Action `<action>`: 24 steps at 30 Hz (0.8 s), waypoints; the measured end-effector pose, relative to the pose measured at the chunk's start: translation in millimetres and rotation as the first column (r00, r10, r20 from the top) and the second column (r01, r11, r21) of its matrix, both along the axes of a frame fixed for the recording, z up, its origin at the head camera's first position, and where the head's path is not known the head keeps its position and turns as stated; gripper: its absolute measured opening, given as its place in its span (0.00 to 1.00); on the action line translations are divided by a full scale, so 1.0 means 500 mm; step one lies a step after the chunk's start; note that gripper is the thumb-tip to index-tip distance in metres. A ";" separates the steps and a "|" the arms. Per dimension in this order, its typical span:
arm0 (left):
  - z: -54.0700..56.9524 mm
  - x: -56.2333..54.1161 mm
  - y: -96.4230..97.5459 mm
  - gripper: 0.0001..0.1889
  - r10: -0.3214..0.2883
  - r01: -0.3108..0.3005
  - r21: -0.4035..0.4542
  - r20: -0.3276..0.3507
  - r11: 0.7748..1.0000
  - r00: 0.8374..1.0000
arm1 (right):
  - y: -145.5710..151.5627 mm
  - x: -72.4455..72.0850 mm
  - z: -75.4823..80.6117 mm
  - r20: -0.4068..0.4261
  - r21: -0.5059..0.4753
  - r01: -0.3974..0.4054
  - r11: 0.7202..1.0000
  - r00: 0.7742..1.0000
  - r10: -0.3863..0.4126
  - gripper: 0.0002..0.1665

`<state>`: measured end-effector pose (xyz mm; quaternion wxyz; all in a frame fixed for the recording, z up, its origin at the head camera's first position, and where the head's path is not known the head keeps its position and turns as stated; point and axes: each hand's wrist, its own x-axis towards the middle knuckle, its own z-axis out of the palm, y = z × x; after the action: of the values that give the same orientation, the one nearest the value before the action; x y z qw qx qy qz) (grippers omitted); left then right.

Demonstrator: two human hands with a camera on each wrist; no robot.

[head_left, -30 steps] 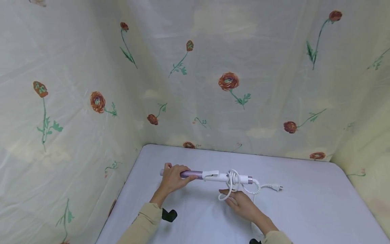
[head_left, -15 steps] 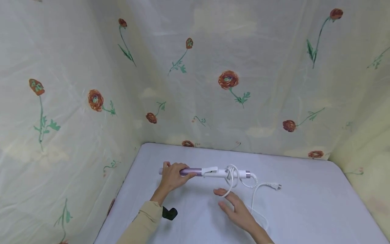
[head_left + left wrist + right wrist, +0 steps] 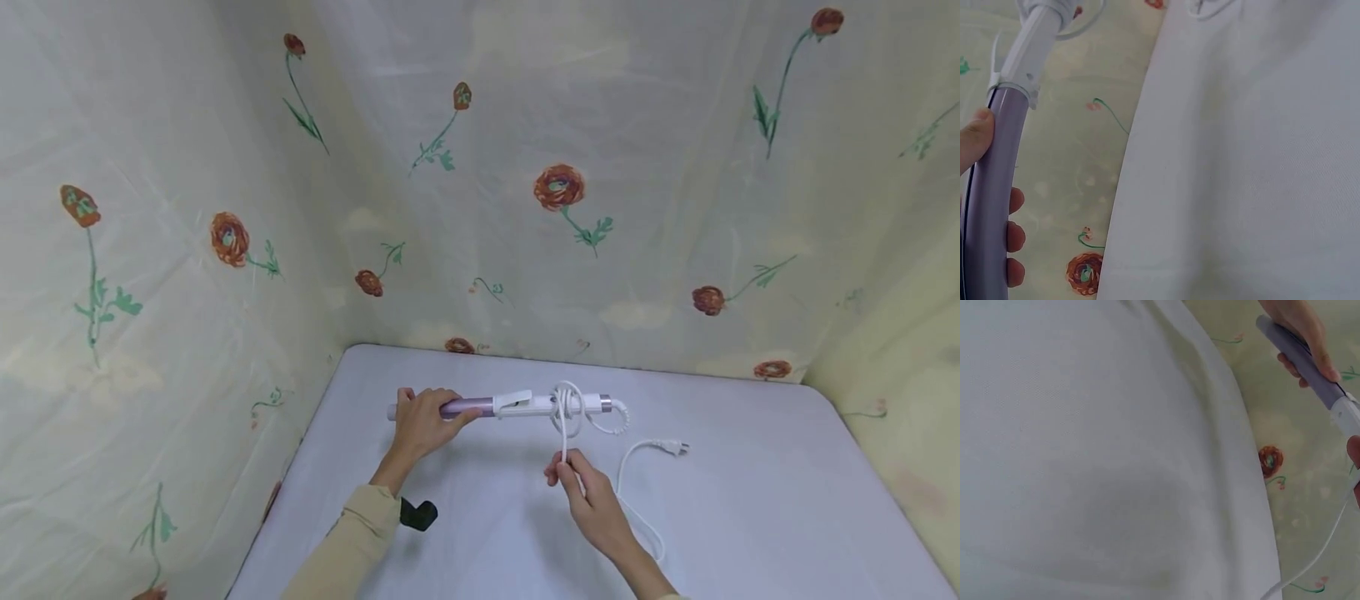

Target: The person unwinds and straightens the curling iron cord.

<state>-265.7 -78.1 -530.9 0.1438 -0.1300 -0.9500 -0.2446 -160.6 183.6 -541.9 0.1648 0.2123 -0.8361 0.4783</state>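
A curling iron [image 3: 532, 406] with a purple barrel and white handle lies crosswise in the head view, held above the table. My left hand [image 3: 425, 423] grips the barrel; in the left wrist view the thumb is on one side and fingertips show at the other side of the purple barrel [image 3: 999, 162]. White cord [image 3: 564, 437] is wound in loops round the handle. Below the handle, my right hand [image 3: 597, 507] pinches a strand of it between thumb and fingers, drawn fairly straight. Only fingertips of that hand show at the right edge of the right wrist view.
The cord's two-pin plug [image 3: 672, 447] is right of the handle, with a slack length of cord curving down from it. A white-covered table [image 3: 750, 517] has rounded far corners. Flower-printed cloth [image 3: 645, 208] hangs close behind and at both sides.
My right hand has opened away from the cord loop, then pinched a strand lower down and pulled it toward me. The plug end has dropped away from the handle. My left hand keeps its grip.
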 end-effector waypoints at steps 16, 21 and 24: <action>-0.001 0.000 -0.016 0.26 -0.019 0.017 -0.071 -0.039 0.997 0.999 | 0.047 -0.045 0.124 -0.295 0.327 -0.035 0.944 0.946 0.137 0.10; -0.002 0.003 -0.019 0.26 -0.048 0.043 -0.092 -0.050 0.995 0.998 | 0.068 -0.070 0.163 -0.292 0.417 -0.031 0.908 0.942 0.166 0.08; -0.003 0.004 -0.023 0.25 -0.063 0.060 -0.083 -0.037 0.995 0.997 | 0.078 -0.086 0.179 -0.290 0.447 -0.031 0.894 0.940 0.178 0.07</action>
<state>-263.6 -89.6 -532.3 0.1495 -0.1697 -0.9518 -0.2072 -203.8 222.8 -452.5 0.2214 0.3643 -0.8704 0.2463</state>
